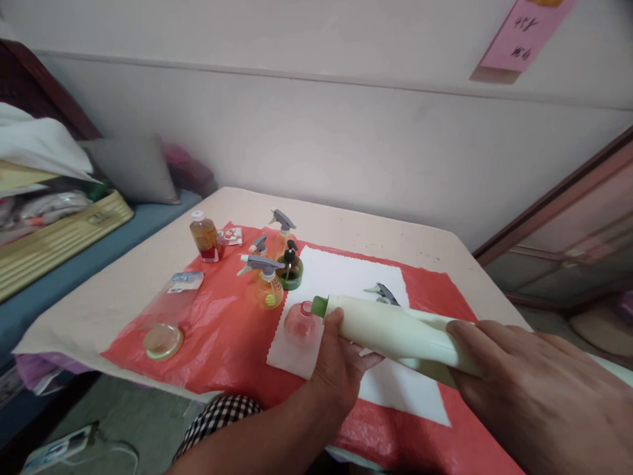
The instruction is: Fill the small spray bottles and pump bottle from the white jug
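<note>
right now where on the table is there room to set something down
Bare red sheet between the round dish and pink bottle, plus the table strip along the wall. Crowded: spray bottles bunched beside the pump bottle.

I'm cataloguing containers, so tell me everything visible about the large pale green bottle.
The pale green bottle looks like smooth plastic, with a darker green end piece. It is tipped on its side above the white sheet, that end beside the mouth of the pink bottle; contact is unclear. The left hand holds it near that end, the right hand farther back.
</note>
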`<action>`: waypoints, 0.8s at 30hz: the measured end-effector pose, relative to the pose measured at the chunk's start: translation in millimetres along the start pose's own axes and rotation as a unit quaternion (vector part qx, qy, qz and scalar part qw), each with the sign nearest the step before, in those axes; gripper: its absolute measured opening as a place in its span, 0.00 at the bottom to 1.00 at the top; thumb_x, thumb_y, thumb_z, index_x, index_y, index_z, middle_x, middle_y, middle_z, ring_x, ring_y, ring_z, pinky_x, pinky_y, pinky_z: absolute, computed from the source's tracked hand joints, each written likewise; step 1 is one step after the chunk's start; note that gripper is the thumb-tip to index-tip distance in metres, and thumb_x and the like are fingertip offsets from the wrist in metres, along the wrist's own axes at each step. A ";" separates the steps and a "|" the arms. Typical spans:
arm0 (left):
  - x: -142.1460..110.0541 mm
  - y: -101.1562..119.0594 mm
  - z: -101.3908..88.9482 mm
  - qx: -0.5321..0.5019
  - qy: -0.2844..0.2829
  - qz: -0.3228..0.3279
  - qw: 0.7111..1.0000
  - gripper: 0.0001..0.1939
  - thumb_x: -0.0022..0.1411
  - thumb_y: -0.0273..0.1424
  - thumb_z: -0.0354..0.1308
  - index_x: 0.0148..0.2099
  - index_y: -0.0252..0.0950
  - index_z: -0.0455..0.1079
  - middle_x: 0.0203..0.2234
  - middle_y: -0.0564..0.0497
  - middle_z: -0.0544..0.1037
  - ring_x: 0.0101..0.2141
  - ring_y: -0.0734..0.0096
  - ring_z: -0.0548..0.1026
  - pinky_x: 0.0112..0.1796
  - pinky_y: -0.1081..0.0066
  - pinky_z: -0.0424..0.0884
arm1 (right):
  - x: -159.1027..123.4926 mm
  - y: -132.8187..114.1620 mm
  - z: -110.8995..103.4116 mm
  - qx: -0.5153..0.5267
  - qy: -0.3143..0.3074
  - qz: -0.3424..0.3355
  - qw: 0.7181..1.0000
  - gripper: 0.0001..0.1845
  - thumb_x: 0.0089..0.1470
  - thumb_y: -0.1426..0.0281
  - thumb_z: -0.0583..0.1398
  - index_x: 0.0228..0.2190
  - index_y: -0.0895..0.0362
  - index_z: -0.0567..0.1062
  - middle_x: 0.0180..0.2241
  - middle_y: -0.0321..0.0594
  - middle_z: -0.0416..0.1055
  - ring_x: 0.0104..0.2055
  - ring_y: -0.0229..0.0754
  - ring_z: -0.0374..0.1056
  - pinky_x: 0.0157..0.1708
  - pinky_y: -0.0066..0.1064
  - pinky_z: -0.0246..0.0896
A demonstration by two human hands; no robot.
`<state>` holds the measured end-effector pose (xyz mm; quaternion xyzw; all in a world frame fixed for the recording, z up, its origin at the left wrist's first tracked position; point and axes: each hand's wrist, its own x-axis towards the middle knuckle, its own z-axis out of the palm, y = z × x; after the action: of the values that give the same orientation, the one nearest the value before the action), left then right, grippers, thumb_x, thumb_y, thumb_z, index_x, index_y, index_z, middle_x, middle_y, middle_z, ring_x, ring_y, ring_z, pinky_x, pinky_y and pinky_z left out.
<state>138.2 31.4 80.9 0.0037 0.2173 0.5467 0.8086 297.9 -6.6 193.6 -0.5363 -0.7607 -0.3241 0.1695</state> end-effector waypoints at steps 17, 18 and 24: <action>-1.7 1.1 2.0 -0.002 -0.001 0.002 1.000 0.29 0.64 0.46 0.57 0.61 0.35 0.69 0.60 0.38 0.74 0.59 0.41 0.71 0.55 0.43 0.69 | 2.0 -0.7 -1.1 -0.058 0.000 -0.068 0.996 0.06 0.51 0.73 0.53 0.25 0.51 0.66 0.20 0.35 0.60 0.24 0.45 0.55 0.27 0.35 0.41; -1.5 1.1 2.2 -0.002 0.002 0.001 1.000 0.29 0.64 0.46 0.57 0.61 0.35 0.69 0.59 0.38 0.74 0.59 0.42 0.71 0.55 0.42 0.69 | 2.0 -0.7 -1.0 -0.058 -0.001 -0.069 0.996 0.06 0.51 0.73 0.54 0.25 0.51 0.66 0.20 0.35 0.60 0.24 0.45 0.54 0.27 0.35 0.40; -1.1 1.4 2.0 -0.006 -0.001 0.004 1.000 0.29 0.63 0.46 0.58 0.60 0.35 0.69 0.59 0.38 0.74 0.59 0.41 0.71 0.55 0.42 0.69 | 1.2 -0.9 -2.8 -0.057 0.002 -0.056 0.997 0.07 0.51 0.73 0.53 0.25 0.51 0.67 0.20 0.36 0.59 0.25 0.45 0.54 0.27 0.35 0.39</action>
<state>137.4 31.5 83.5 -0.0001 0.2135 0.5512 0.8066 296.5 -7.8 196.1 -0.5015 -0.7691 -0.3771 0.1215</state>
